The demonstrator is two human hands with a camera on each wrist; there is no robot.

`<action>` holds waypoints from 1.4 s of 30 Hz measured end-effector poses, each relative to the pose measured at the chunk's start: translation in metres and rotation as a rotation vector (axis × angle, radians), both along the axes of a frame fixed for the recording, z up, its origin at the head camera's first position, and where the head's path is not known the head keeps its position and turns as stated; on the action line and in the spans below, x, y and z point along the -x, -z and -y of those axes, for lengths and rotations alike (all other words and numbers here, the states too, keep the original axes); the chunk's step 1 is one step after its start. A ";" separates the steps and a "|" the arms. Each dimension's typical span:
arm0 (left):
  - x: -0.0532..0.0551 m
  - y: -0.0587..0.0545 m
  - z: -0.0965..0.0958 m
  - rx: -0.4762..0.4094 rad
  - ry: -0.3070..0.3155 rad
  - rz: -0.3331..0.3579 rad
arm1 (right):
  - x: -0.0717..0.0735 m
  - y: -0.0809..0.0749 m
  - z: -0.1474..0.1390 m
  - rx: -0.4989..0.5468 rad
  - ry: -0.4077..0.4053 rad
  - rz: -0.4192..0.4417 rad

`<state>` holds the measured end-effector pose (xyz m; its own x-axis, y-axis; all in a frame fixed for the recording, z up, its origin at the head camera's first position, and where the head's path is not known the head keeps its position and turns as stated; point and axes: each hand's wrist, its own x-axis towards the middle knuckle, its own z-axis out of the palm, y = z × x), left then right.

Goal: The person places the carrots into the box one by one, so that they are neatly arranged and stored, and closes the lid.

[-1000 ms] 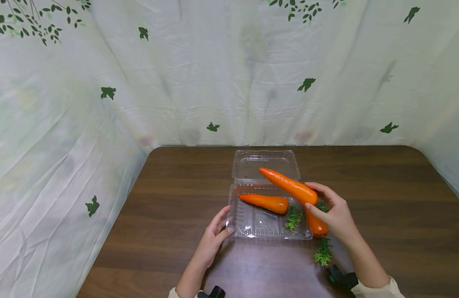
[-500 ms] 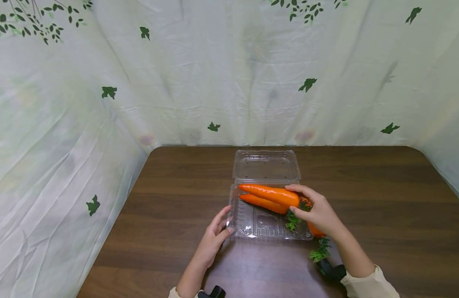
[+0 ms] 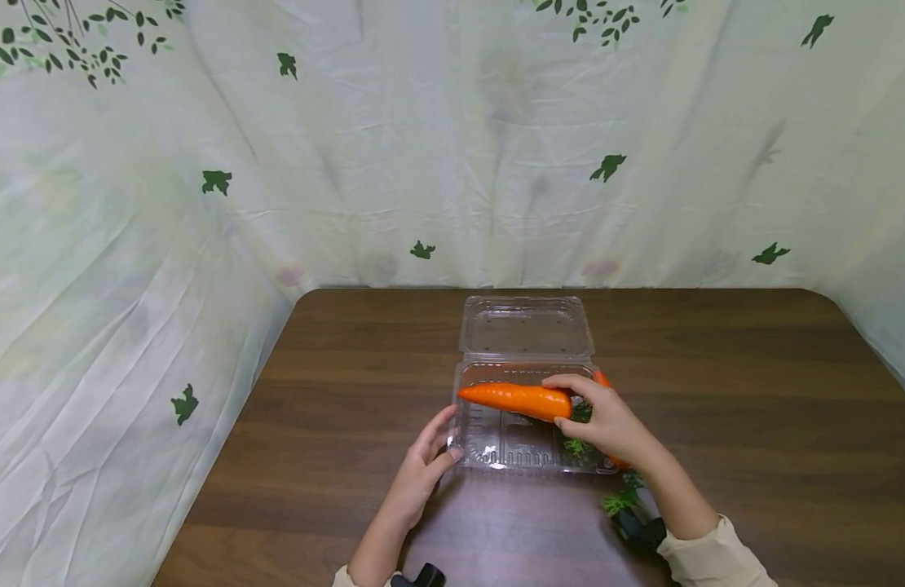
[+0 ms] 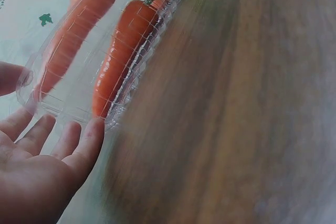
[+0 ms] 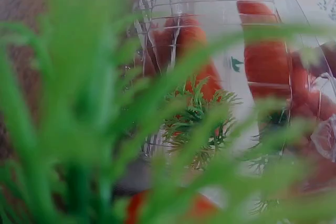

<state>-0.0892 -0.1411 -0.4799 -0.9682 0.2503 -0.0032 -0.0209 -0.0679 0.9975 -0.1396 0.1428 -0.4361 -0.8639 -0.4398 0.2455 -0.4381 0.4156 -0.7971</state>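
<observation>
My right hand (image 3: 610,428) pinches an orange carrot (image 3: 514,398) by its thick end, thumb on the near side and fingers on the far side. It lies level over a clear plastic clamshell box (image 3: 489,461), tip toward the left. Beneath it, mostly hidden in the head view, a second carrot (image 4: 126,45) rests inside the box, green top (image 3: 576,447) to the right. My left hand (image 3: 423,465) holds the box's left edge, with thumb and fingers on either side of the rim in the left wrist view. A third carrot (image 3: 602,379) lies along the box's right side, largely behind my right hand.
The box's lid (image 3: 526,324) lies folded back, away from me, on the brown wooden table (image 3: 335,391). Leafy greens (image 3: 621,497) of the third carrot reach toward my right wrist and blur across the right wrist view. A pale leaf-printed curtain (image 3: 452,147) hangs behind the table.
My right hand has brought its carrot left and down over the box, then nearer to me, from a slanted to a nearly level pose. The left hand has stayed on the box's edge.
</observation>
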 end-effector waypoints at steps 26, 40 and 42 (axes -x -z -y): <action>0.000 -0.001 0.000 -0.021 0.008 0.001 | 0.001 -0.003 0.011 -0.110 -0.040 -0.031; 0.001 0.001 -0.001 -0.026 0.006 -0.005 | -0.022 -0.050 0.001 0.253 0.069 -0.180; 0.001 0.001 -0.001 -0.028 0.008 -0.006 | -0.026 -0.054 -0.002 0.271 0.091 -0.186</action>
